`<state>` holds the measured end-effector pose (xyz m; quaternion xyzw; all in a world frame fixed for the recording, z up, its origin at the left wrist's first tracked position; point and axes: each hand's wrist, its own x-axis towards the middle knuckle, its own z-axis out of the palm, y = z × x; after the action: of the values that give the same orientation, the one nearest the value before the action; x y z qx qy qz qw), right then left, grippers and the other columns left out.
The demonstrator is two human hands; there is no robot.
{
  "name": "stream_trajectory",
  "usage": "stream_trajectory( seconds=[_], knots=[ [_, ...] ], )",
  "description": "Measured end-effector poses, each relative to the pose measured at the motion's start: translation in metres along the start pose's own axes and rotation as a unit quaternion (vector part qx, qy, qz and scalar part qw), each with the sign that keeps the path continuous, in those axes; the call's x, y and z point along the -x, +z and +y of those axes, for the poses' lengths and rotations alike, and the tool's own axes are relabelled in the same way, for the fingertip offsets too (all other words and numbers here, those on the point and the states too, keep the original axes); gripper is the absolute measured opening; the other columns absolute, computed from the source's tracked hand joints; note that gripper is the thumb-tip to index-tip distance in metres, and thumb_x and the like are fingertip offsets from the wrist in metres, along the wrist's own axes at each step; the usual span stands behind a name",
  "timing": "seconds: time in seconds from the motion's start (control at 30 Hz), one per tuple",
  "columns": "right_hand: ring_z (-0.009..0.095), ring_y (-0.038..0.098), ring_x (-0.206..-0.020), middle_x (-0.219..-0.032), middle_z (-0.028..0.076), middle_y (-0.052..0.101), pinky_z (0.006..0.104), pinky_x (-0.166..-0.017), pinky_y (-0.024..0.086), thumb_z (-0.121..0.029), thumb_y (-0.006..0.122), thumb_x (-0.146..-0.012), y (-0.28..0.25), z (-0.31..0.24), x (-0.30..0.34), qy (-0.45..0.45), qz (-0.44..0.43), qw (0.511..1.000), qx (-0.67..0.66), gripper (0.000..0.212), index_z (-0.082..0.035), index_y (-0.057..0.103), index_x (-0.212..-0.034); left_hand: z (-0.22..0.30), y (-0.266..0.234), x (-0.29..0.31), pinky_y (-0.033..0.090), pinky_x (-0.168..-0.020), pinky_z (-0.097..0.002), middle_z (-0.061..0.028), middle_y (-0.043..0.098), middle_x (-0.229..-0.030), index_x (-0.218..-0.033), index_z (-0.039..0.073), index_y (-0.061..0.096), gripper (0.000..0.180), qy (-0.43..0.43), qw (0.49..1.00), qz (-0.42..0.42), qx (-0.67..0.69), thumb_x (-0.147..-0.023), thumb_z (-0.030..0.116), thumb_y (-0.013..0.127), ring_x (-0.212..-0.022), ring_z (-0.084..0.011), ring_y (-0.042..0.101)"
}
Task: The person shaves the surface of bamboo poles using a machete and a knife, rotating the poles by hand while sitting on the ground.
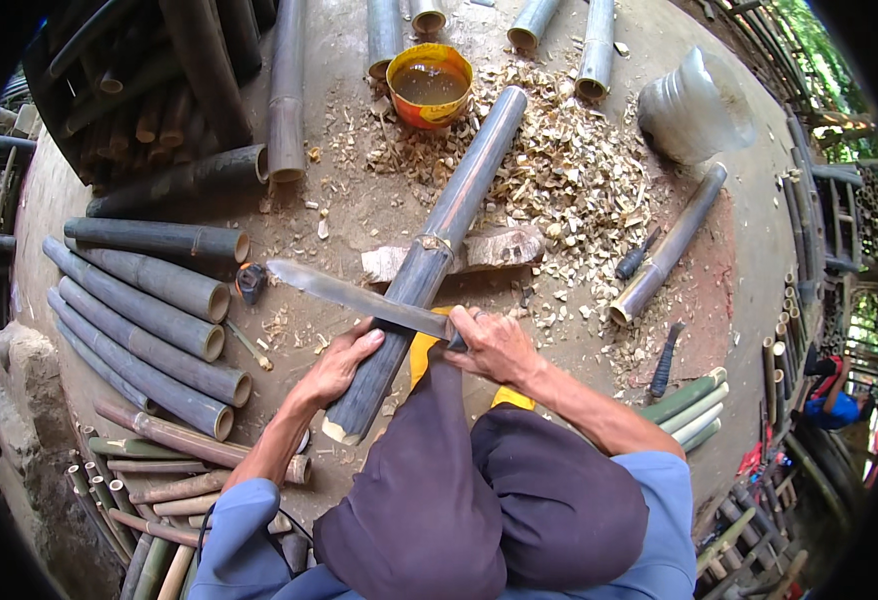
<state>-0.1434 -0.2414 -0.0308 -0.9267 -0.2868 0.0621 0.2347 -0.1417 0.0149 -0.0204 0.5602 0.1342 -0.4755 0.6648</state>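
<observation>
One bamboo pole (423,272), knife (359,299) across, handle (456,344) mostly hidden by right hand (495,346)

Both arms are held forward and are bent inward, and the forearms are left bare below the sleeves. The left forearm (284,432) is directed upward and toward the middle; the left hand (339,365) is curled in a hold, with the thumb (367,343) laid across the top and the other fingers partly hidden. The right forearm (599,405) is slanted to the left, and the right hand (493,346) is closed in a fist-like grip, its back turned upward. The hands are placed near each other, slightly apart.
</observation>
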Motion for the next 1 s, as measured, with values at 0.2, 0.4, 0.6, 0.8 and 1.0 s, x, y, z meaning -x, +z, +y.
stream_trajectory(
  seconds=[0.2, 0.4, 0.6, 0.8, 1.0],
  knots=[
    [0.028, 0.060, -0.047, -0.061, 0.015, 0.060, 0.0397, -0.041, 0.052, -0.028, 0.060, -0.084, -0.009, 0.057, -0.020, 0.208, -0.005, 0.971, -0.120, 0.030, -0.005, 0.041, -0.086, -0.008, 0.002, -0.001, 0.055, -0.052, -0.0325, -0.0117, 0.059, -0.085, -0.128, 0.004, 0.040, 0.051, 0.029, 0.999, -0.002, 0.046, -0.092, 0.038, 0.050, -0.062, -0.0223, 0.064],
    [0.031, 0.062, -0.054, -0.066, 0.020, 0.060, 0.0373, -0.047, 0.052, -0.029, 0.064, -0.082, -0.005, 0.050, -0.013, 0.272, -0.012, 0.952, -0.137, 0.036, -0.002, 0.043, -0.092, -0.022, 0.005, 0.002, 0.056, -0.053, -0.0359, -0.0174, 0.061, -0.086, -0.122, 0.002, 0.038, 0.051, 0.012, 0.996, -0.051, 0.077, -0.090, 0.040, 0.051, -0.063, -0.0275, 0.066],
    [0.031, 0.064, -0.059, -0.065, 0.015, 0.060, 0.0393, -0.051, 0.054, -0.025, 0.065, -0.082, 0.004, 0.012, 0.002, 0.072, -0.005, 0.995, -0.072, 0.032, -0.003, 0.042, -0.085, -0.023, 0.001, 0.016, 0.056, -0.056, -0.0392, -0.0221, 0.062, -0.090, -0.118, 0.000, 0.043, 0.048, -0.049, 0.979, -0.062, 0.189, -0.090, 0.039, 0.049, -0.065, -0.0316, 0.066],
    [0.030, 0.063, -0.057, -0.064, 0.017, 0.060, 0.0398, -0.050, 0.052, -0.025, 0.065, -0.079, 0.000, 0.008, 0.004, 0.119, 0.047, 0.985, -0.113, 0.028, -0.005, 0.046, -0.086, -0.028, 0.003, 0.012, 0.056, -0.058, -0.0402, -0.0222, 0.061, -0.091, -0.118, -0.002, 0.044, 0.054, -0.053, 0.971, -0.086, 0.217, -0.091, 0.045, 0.044, -0.068, -0.0328, 0.066],
    [0.032, 0.063, -0.056, -0.064, 0.015, 0.059, 0.0402, -0.047, 0.053, -0.027, 0.065, -0.080, 0.004, 0.045, -0.006, 0.244, 0.067, 0.958, -0.135, 0.031, -0.005, 0.044, -0.086, -0.025, 0.009, 0.015, 0.056, -0.061, -0.0391, -0.0227, 0.061, -0.091, -0.117, -0.002, 0.046, 0.056, -0.069, 0.955, -0.114, 0.266, -0.090, 0.047, 0.044, -0.071, -0.0317, 0.065]
  ],
)
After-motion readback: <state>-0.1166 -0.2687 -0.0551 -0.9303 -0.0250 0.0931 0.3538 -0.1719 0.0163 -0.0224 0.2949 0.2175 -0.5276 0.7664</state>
